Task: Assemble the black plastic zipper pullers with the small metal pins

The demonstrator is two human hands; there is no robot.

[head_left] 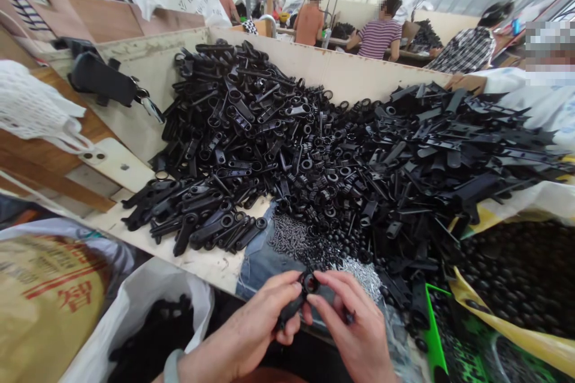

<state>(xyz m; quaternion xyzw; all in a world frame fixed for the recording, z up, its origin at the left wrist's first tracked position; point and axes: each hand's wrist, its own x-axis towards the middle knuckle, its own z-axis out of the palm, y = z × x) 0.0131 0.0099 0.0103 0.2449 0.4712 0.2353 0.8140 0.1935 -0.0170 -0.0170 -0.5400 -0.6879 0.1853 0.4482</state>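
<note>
My left hand [263, 311] is closed around a black plastic part [291, 306] with a round ring end, held low over the near edge of the table. The thumb and fingers of my right hand [354, 320] pinch at that ring end; whether a smaller piece sits between them I cannot tell. Just beyond my hands, small dark grey pieces [287, 236] and shiny silver pins [359, 275] lie on a blue denim cloth [260, 260]. Similar long black parts with ring ends [202, 224] lie to the left.
A large heap of black plastic parts [242, 108] fills the walled table, with flat black pieces [453, 125] at right. White phone [117, 164] at left. Open sack [204, 305] below left; yellow-edged bag of black balls [521, 269] and green crate [433, 323] at right. Several people work behind.
</note>
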